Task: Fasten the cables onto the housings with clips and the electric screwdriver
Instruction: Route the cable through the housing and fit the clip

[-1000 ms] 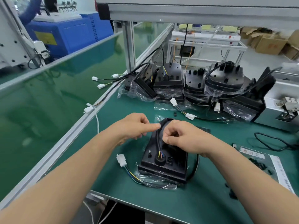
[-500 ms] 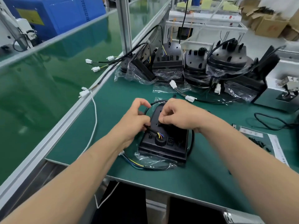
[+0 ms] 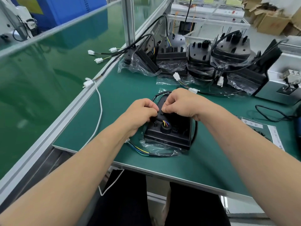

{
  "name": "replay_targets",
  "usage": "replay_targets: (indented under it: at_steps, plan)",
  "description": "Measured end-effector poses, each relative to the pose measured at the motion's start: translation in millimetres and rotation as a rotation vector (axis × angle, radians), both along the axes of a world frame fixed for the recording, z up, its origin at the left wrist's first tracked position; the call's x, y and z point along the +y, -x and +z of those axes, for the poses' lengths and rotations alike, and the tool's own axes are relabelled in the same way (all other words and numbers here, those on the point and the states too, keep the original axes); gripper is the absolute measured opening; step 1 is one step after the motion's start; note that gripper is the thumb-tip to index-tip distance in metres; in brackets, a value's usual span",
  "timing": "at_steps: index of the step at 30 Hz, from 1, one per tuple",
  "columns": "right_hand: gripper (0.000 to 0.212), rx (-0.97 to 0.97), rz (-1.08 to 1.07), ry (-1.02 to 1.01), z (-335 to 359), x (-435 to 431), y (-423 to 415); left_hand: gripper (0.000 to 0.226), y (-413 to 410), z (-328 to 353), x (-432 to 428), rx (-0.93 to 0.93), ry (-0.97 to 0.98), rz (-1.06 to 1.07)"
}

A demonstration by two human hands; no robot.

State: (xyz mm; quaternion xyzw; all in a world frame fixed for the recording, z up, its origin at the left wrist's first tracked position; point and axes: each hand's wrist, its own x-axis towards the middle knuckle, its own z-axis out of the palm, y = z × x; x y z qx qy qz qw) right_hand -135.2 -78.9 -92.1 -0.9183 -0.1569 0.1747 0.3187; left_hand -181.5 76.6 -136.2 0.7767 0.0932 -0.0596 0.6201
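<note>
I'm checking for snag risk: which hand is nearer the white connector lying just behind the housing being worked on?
Right. The right hand nearly touches the white connector; the left hand sits farther, across the housing.

Black housing (image 3: 172,136) flat, cable (image 3: 160,93) looped around

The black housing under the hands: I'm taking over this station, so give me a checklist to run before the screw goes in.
1. Housing flat on the mat: ok.
2. Cable held down on the housing by the left hand: ok.
3. Clip seated over the cable: cannot tell, the right hand covers the spot.
4. Coloured wires clear of the fingers: ok.
5. Electric screwdriver within reach: cannot tell, none identifiable.
</note>
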Motion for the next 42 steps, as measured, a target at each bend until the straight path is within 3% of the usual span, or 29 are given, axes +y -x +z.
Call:
replay_targets:
  at_steps: [30,42]
  plan:
    - [0.012,-0.092,0.044,0.107,-1,4,3,0.020,-6,-1,-2,0.016,-0.004,-0.017]
    - [0.009,-0.157,0.046,0.137,-3,4,1,0.020,-3,-6,-14,-0.026,-0.014,0.091]
